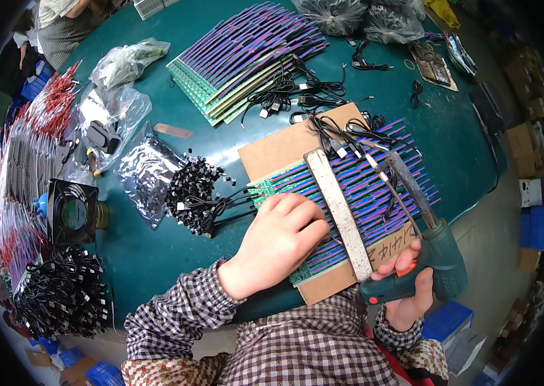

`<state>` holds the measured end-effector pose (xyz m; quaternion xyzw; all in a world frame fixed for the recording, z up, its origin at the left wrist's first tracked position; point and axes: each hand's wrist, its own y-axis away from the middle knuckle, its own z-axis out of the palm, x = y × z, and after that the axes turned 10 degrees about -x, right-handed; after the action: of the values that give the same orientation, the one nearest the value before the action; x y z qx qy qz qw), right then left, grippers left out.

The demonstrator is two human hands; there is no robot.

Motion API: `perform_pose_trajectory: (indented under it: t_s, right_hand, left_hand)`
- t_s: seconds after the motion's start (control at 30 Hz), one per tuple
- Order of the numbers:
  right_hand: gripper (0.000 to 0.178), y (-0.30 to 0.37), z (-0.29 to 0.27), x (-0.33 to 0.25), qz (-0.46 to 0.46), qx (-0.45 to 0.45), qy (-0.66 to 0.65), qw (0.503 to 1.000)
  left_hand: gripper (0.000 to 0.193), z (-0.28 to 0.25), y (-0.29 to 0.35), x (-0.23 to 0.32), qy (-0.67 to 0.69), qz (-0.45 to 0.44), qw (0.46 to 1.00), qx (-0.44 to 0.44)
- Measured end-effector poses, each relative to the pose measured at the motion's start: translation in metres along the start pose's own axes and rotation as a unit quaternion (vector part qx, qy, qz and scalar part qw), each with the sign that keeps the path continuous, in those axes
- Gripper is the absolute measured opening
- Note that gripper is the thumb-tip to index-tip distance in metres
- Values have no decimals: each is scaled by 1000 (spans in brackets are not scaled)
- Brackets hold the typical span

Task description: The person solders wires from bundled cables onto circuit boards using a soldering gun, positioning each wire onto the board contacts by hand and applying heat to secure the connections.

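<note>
My right hand [407, 283] grips a dark green soldering gun [449, 260] with an orange trigger. Its metal tip reaches up and left over a green circuit board panel [297, 177] lined with blue and purple wires. The panel rests on a brown cardboard sheet [268, 151]. Across the wires lies a flat pale metal bar [336, 209]. My left hand [278, 241] is closed over the panel's left part, beside the bar. Its fingertips are hidden, so what they pinch cannot be made out. Black USB cables [333, 138] lie over the panel's far edge.
More wired panels are stacked [246, 58] at the back. Left of my hand lie a heap of small black connectors [194, 193], a silvery bag [146, 167] and a small fan [72, 212]. Bundles of black cables [63, 293] sit at the left edge. A person [59, 26] stands far left.
</note>
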<state>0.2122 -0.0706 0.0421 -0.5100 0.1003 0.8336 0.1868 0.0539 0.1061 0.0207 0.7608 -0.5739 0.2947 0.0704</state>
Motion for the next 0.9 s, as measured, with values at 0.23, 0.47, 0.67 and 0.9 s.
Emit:
perform_pose_trajectory:
  t_s: [0.23,0.47,0.67,0.9]
  right_hand:
    - [44,-21,15,-3,-23,-20,93,995]
    - [44,-24,17,-1,-25,-12,91,995]
    - [39,-24,22,-4,-19,9,60,998]
    - [33,-38,46,-9,92,-73,206,972]
  left_hand:
    - [15,2,1,2,-15,5,1000,-13]
    - [16,5,-5,-11,2,47,998,-41]
    - [13,-21,7,15,186,-26,982,32]
    - [12,-28,23,47,545,-199,815,-5]
